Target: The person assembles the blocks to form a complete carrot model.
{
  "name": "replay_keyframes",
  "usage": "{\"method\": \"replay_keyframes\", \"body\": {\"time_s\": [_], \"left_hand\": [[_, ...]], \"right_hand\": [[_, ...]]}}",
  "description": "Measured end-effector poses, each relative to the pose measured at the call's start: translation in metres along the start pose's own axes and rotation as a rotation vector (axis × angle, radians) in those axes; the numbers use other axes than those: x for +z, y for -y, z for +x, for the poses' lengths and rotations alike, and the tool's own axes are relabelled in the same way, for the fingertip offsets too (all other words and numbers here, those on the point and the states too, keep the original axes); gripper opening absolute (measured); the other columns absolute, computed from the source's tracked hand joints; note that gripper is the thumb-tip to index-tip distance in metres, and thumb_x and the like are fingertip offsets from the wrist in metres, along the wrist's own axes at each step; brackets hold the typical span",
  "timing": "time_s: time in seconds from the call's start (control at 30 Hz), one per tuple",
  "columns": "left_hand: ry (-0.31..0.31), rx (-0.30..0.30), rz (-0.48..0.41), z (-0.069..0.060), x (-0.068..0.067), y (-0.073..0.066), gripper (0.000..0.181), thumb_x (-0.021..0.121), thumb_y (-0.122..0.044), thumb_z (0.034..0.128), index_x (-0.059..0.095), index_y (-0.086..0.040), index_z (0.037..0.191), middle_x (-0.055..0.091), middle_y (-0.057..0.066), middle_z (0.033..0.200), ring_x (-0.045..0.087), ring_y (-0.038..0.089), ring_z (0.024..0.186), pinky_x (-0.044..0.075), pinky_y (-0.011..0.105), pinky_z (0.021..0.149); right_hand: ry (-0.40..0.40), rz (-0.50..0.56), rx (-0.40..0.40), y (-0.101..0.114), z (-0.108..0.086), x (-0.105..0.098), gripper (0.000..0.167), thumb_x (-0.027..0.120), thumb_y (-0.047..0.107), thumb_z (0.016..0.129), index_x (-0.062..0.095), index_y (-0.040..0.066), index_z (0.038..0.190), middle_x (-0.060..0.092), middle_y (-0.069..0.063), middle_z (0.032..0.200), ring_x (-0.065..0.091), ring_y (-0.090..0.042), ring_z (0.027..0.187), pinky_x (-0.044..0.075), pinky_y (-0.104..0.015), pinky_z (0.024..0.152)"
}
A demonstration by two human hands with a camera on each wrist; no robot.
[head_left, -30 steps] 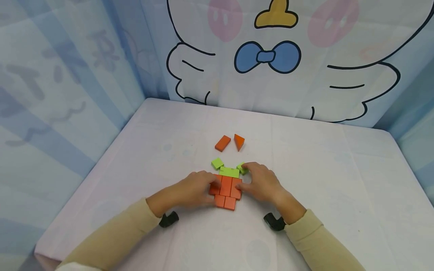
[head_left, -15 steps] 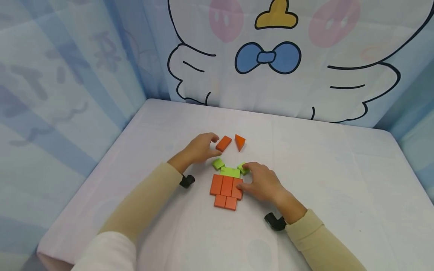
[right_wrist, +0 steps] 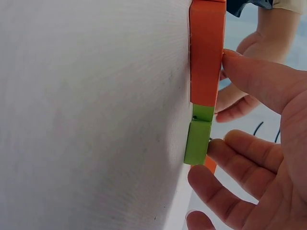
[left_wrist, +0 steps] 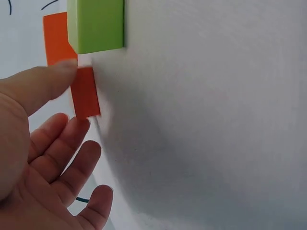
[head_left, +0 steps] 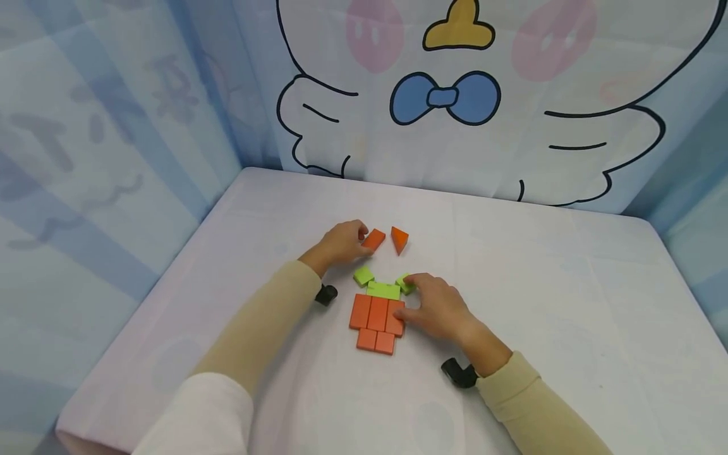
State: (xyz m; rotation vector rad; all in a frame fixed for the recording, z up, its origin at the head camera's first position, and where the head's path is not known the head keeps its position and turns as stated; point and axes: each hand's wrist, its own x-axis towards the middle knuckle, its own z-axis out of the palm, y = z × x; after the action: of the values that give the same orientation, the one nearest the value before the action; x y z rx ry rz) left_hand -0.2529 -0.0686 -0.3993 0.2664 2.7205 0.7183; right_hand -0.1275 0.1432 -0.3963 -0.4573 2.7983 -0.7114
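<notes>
My left hand (head_left: 340, 244) (left_wrist: 38, 167) pinches an orange rectangular block (head_left: 375, 239) (left_wrist: 86, 95) between thumb and fingertips; the block lies on the cloth. To its right is an orange triangular block (head_left: 400, 240). Nearer me, several flat orange blocks (head_left: 378, 314) lie side by side, with a longer green block (head_left: 383, 291) along their far edge. Two small green blocks, one at the left (head_left: 363, 276) and one at the right (head_left: 405, 284), sit tilted at its ends. With fingers relaxed, my right hand (head_left: 440, 306) touches the rightmost orange block (right_wrist: 207, 52) and the right green block (right_wrist: 197, 142).
A pale cloth (head_left: 540, 303) covers the table. Behind it hangs a curtain (head_left: 324, 57) with a cartoon print, and a blue patterned curtain (head_left: 102, 126) is at the left. Black pieces show at both wrists.
My left hand has left the near orange blocks, moved away from me to the far orange rectangle and closed on it. My right hand has stayed in place.
</notes>
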Motion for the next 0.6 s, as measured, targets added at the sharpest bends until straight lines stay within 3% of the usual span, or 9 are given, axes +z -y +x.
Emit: {"method": "replay_keyframes", "body": {"time_s": [0.17, 0.47, 0.6], "left_hand": [[-0.003, -0.023, -0.015, 0.0004, 0.0014, -0.0012, 0.044, 0.066, -0.014, 0.0954, 0.054, -0.008, 0.137, 0.058, 0.007, 0.131, 0.053, 0.022, 0.113, 0.043, 0.038, 0.103], [-0.049, -0.041, 0.028, 0.0012, 0.0019, -0.0047, 0.041, 0.069, -0.025, 0.096, 0.059, -0.009, 0.132, 0.062, 0.005, 0.125, 0.056, 0.021, 0.108, 0.045, 0.037, 0.099], [-0.045, 0.001, 0.052, -0.0052, -0.0053, -0.0085, 0.04, 0.07, -0.024, 0.0958, 0.06, -0.009, 0.131, 0.063, 0.005, 0.123, 0.056, 0.02, 0.107, 0.046, 0.036, 0.097]], "right_hand": [[-0.005, -0.003, -0.004, 0.0006, 0.0, 0.0009, 0.064, 0.078, 0.035, 0.088, 0.055, 0.0, 0.137, 0.058, -0.015, 0.134, 0.054, -0.034, 0.121, 0.043, -0.053, 0.101], [-0.004, 0.0, -0.003, 0.0013, 0.0004, 0.0005, 0.065, 0.078, 0.036, 0.088, 0.055, 0.0, 0.136, 0.058, -0.016, 0.133, 0.054, -0.035, 0.121, 0.043, -0.053, 0.101], [-0.002, -0.002, 0.001, 0.0014, 0.0004, 0.0, 0.065, 0.078, 0.035, 0.088, 0.055, -0.001, 0.137, 0.058, -0.016, 0.134, 0.054, -0.035, 0.122, 0.043, -0.053, 0.101]]}}
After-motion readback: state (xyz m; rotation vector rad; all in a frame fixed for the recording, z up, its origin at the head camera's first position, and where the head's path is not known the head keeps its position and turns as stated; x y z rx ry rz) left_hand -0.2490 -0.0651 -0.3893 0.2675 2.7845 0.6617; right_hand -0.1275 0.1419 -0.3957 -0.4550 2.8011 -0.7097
